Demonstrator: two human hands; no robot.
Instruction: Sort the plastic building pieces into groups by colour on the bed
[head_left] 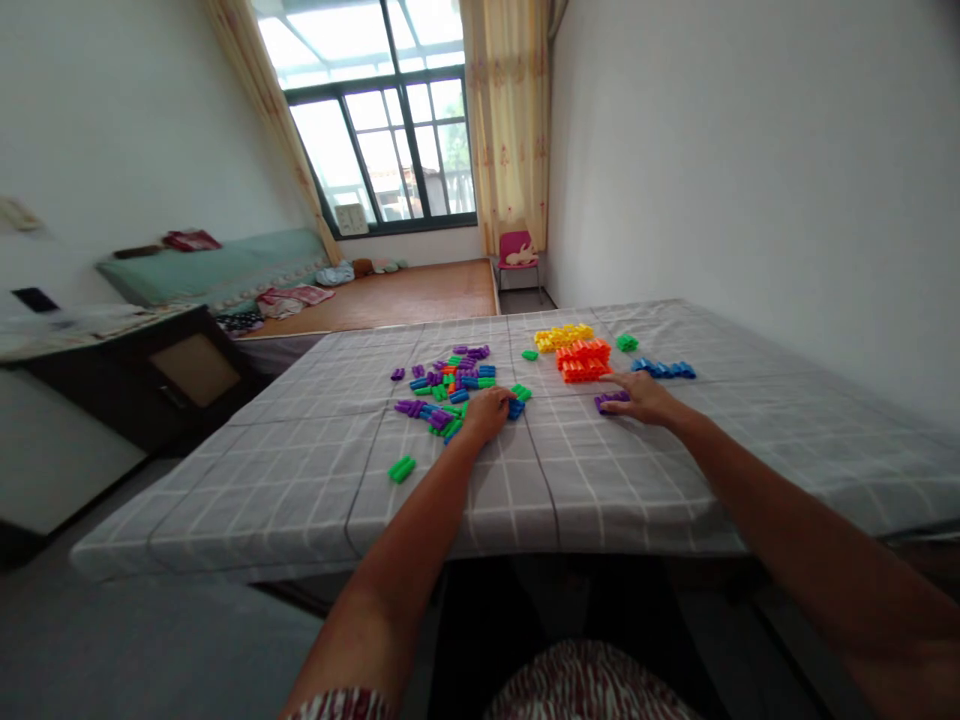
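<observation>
My left hand [489, 412] rests at the right edge of a mixed pile of purple, green, blue and orange plastic pieces [450, 385]. Its fingers are bent down by a blue piece [516, 408] and a green piece [520, 392]; whether they grip one is too small to tell. My right hand [643, 397] has its fingers apart, with the index finger stretched toward the orange stack [583, 362] and the thumb by the purple pieces [609, 402]. Yellow pieces [562, 337] lie behind the orange stack, and a blue row [663, 369] lies right of it.
The table has a grey checked cloth [300, 490]. A green pair [402, 469] lies near the front left, and a green group [627, 343] at the back right. Beyond are a bed [420, 290], a pink chair [516, 245] and a dark cabinet [135, 385].
</observation>
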